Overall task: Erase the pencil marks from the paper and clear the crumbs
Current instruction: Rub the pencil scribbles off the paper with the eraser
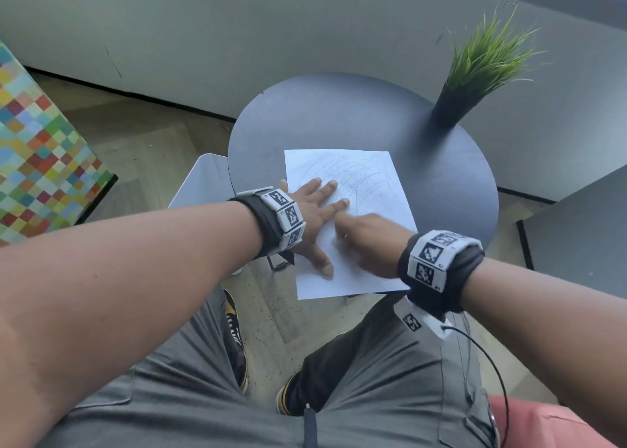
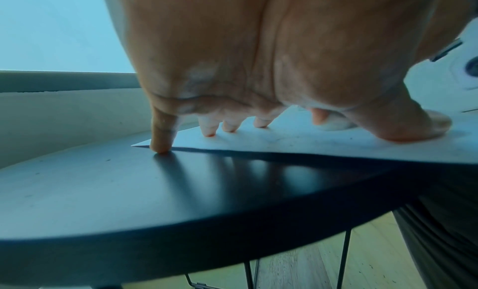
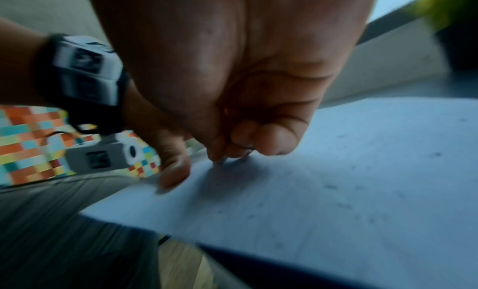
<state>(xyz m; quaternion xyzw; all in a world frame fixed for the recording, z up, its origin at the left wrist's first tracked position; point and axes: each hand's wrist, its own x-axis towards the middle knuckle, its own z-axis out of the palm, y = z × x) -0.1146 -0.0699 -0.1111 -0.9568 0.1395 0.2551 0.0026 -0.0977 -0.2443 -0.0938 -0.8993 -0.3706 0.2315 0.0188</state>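
On the dark worktop point(image 1: 339, 118), my flat left hand point(image 1: 310, 206) pinned the paper point(image 1: 369, 183) while my right hand point(image 1: 368, 240), fingers curled around something unseen, rubbed pencil marks point(image 1: 353, 172); crumbs awaited sweeping.

Your head camera looks steeply down from above your lap at the round table point(image 1: 339, 115), both forearms reaching in. Your left wrist camera sits low, close under the left hand point(image 2: 258, 68), facing across the tabletop along the paper point(image 2: 310, 142) edge. Your right wrist camera is just as close beneath the right hand point(image 3: 232, 78), blurred, facing leftward. All three share the paper.
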